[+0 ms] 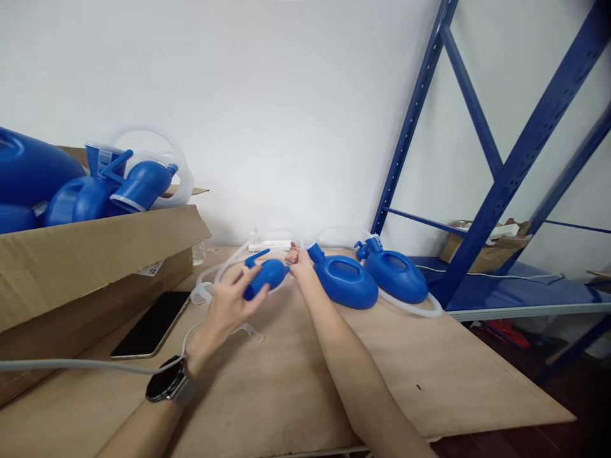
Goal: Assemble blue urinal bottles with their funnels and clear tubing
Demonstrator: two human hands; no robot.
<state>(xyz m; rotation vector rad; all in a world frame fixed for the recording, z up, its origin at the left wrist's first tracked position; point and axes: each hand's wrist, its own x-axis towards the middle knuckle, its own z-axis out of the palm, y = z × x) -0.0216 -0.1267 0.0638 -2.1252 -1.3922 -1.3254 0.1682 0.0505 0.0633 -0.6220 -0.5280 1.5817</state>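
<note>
My left hand (233, 299), with a watch on its wrist, grips a blue plastic urinal head (266, 277) that has a lever-like handle and a narrow nozzle pointing right. Close to that nozzle, my right hand (298, 261) is closed, its fingers pinched; what they hold is too small to make out. Clear tubing (205, 289) lies coiled left of and behind my hands. Just right of my right forearm lies a blue urinal bottle (351, 292) with an oval grip hole. A second blue bottle (403, 287), with a head on its neck and tubing around it, sits beyond it.
An open cardboard box (95, 261) full of blue bottles and heads stands on the left. A phone (151, 324) lies beside it, with a grey cable (95, 366) crossing in front. A power strip (270, 245) is by the wall. Blue shelving (506, 292) stands right.
</note>
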